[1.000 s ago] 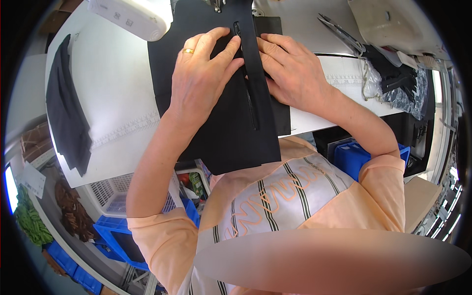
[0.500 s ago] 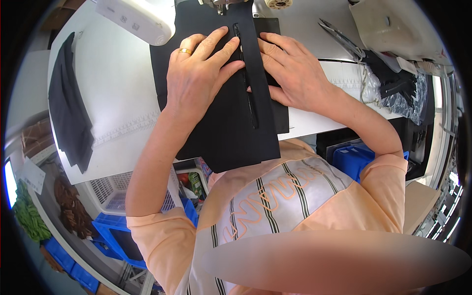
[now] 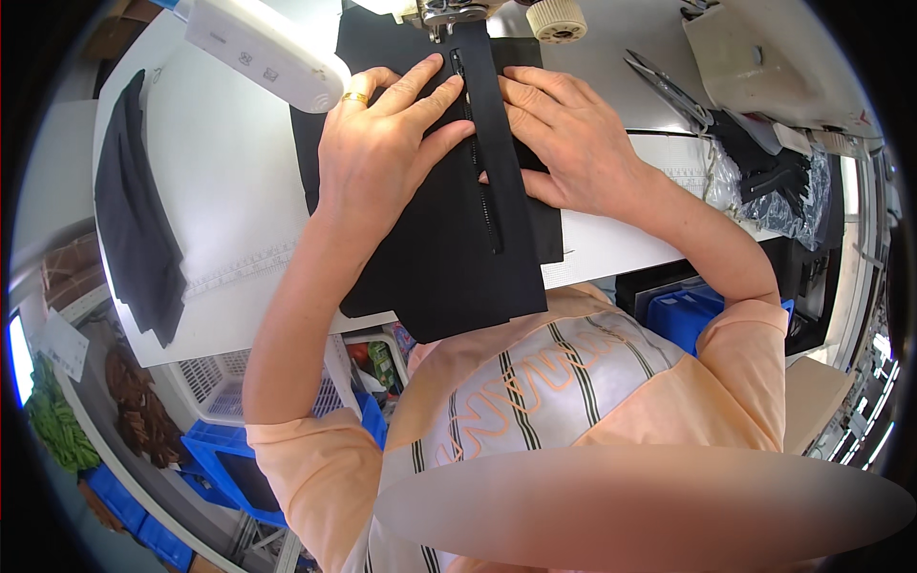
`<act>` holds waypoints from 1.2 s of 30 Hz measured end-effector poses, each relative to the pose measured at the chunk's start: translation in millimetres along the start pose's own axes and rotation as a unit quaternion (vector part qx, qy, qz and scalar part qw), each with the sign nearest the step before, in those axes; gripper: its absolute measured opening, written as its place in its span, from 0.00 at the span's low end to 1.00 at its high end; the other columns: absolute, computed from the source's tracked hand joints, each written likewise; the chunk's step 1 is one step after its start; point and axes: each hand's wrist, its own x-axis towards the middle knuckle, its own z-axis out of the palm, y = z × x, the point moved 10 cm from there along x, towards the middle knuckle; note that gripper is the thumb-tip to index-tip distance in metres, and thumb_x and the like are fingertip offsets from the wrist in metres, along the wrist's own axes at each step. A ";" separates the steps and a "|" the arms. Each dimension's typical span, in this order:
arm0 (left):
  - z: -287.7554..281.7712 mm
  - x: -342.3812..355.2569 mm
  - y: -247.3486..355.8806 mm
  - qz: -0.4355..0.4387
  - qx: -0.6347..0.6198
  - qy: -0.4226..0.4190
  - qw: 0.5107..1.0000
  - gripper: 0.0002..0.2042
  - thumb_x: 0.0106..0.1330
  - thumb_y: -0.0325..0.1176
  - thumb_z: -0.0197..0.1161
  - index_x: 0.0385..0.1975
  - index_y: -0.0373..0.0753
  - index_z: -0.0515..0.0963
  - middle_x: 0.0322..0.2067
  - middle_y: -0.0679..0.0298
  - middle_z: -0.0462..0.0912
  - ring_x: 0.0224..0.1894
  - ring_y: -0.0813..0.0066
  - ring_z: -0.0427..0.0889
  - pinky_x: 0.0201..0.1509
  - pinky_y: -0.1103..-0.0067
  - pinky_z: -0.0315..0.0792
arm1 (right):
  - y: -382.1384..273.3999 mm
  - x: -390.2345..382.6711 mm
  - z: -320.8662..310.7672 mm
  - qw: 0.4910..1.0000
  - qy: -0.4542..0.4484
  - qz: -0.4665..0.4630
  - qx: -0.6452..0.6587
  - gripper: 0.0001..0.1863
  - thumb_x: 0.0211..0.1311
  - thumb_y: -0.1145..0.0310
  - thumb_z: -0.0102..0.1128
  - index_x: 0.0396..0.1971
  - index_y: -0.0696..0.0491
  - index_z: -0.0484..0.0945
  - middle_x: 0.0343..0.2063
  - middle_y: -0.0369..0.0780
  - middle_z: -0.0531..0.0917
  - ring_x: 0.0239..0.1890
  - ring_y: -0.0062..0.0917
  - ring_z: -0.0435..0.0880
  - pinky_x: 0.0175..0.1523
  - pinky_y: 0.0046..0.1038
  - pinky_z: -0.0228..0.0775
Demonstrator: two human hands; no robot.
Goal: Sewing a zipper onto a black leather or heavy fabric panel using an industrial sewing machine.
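A black fabric piece [image 3: 420, 258] lies over the white sewing table and hangs past its near edge. Along it runs a black zipper [image 3: 485, 205] set in a narrow slit. My left hand [image 3: 377, 143] rests spread on the fabric left of the zipper, fingertips close to its far end. On the right, my right hand [image 3: 568, 134] lies with fingers stretched over the fabric's right edge, its thumb tip near the zipper. The sewing machine's presser foot [image 3: 437, 33] stands over the fabric just beyond my fingertips.
A white machine arm [image 3: 263, 53] reaches in at upper left. Dark cloth pieces [image 3: 138, 210] lie on the table's left. Scissors [image 3: 669, 86] and plastic-wrapped zippers [image 3: 778, 186] sit at the right. Below the table are a white basket [image 3: 224, 382] and blue crates [image 3: 229, 463].
My view has shifted slightly, so the machine head shows lower in the picture. Both hands keep nearly the same places on the black fabric.
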 end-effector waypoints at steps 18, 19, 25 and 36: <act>-3.7 1.4 -0.9 0.002 0.016 0.018 1.000 0.18 0.51 0.40 0.72 0.42 0.41 0.84 0.48 0.66 0.83 0.41 0.66 0.79 0.38 0.75 0.74 | 4.4 6.9 3.1 1.000 -0.003 -0.017 0.015 0.28 0.43 0.62 0.71 0.47 0.58 0.77 0.53 0.42 0.77 0.58 0.35 0.72 0.59 0.36 0.69; -4.2 1.5 -0.5 0.002 0.016 0.019 1.000 0.18 0.51 0.40 0.72 0.42 0.41 0.84 0.48 0.66 0.83 0.41 0.66 0.79 0.38 0.75 0.74 | 4.6 6.9 3.1 1.000 -0.004 -0.017 0.015 0.28 0.43 0.62 0.71 0.47 0.58 0.77 0.53 0.42 0.77 0.58 0.35 0.72 0.59 0.36 0.69; -2.6 -1.4 -1.9 0.000 0.024 0.022 0.999 0.18 0.52 0.41 0.72 0.42 0.42 0.84 0.49 0.67 0.83 0.42 0.66 0.79 0.39 0.74 0.74 | 4.7 5.4 6.5 1.000 -0.022 -0.017 0.005 0.28 0.43 0.61 0.71 0.46 0.58 0.78 0.54 0.41 0.77 0.59 0.35 0.71 0.60 0.36 0.69; -2.5 -3.8 -1.9 -0.016 0.028 0.011 0.999 0.18 0.53 0.40 0.72 0.44 0.44 0.83 0.49 0.67 0.83 0.44 0.67 0.79 0.41 0.75 0.71 | 2.1 4.5 6.8 0.999 -0.022 -0.014 0.018 0.30 0.42 0.62 0.70 0.49 0.58 0.76 0.55 0.42 0.76 0.60 0.35 0.69 0.61 0.36 0.67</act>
